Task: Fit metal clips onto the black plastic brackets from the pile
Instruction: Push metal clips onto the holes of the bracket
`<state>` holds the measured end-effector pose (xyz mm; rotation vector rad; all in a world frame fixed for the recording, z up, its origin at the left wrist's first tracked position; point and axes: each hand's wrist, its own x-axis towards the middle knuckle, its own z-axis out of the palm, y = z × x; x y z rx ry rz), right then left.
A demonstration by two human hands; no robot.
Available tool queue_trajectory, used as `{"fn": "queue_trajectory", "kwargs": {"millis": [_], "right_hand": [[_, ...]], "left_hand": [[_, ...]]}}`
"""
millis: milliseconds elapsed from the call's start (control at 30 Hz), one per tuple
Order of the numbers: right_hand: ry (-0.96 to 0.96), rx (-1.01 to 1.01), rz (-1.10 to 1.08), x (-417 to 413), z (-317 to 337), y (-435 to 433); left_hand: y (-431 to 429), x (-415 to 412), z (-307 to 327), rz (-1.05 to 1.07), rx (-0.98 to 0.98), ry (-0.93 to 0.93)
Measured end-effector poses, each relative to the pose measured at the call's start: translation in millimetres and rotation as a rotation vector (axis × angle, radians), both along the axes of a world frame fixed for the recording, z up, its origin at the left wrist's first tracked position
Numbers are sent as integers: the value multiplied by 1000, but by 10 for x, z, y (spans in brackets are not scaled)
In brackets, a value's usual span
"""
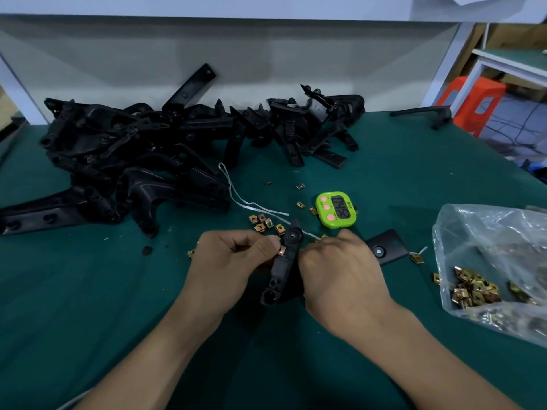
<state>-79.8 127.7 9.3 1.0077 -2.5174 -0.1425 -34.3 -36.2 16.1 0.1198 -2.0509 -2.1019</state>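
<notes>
A: Black plastic in both hands, seen from the head camera. One bracket (285, 261) is held just above the green table (88, 306), on the near side, well apart from the pile (148, 152) at the back.

B: How do the hands sit on it?

A: The right hand (334, 267) has its grip clamped round the bracket's lower body, with the fingers curled under it. The left hand (228, 261) pinches a coppery metal clip (281, 251) against the bracket's left edge, thumb and fingertip closed on it.

B: Which step is that?

A: Seating the clip, I'd judge. It looks part-way onto the edge, but whether it is fully home is too small to tell.

B: And next?

A: Probably a firm push along the edge while the right hand braces the bracket against it. If another clip is needed, the loose clips (263, 222) lie just beyond the hands, near the green timer (336, 209). More sit in the clear bag (488, 232) to the right.

B: Anything in the way?

A: A white string (236, 193) trails from the pile toward the hands, and a flat black piece (384, 247) lies just behind the right hand.
</notes>
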Motion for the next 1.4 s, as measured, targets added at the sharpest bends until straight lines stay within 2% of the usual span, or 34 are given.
{"fn": "queue_trajectory", "kwargs": {"millis": [300,467,700,900,1067,1233,1400], "right_hand": [[-31,-3,-26,-4,18,9],[-69,27,-24,16,49,4],[-123,177,-42,-7,83,-50],[-179,156,-56,-42,86,-79],[-219,78,-199,-96,123,12],[-133,-78,-375,-275,151,326],[-239,-123,-404,-387,63,435]], "left_hand": [[-6,-15,-28,82,22,-46],[21,-2,-12,26,2,-32],[13,25,4,68,-139,-2],[82,93,2,123,-341,68],[184,81,-28,102,-291,82],[189,42,-125,150,-573,30],[207,-25,-135,81,-924,74]]}}
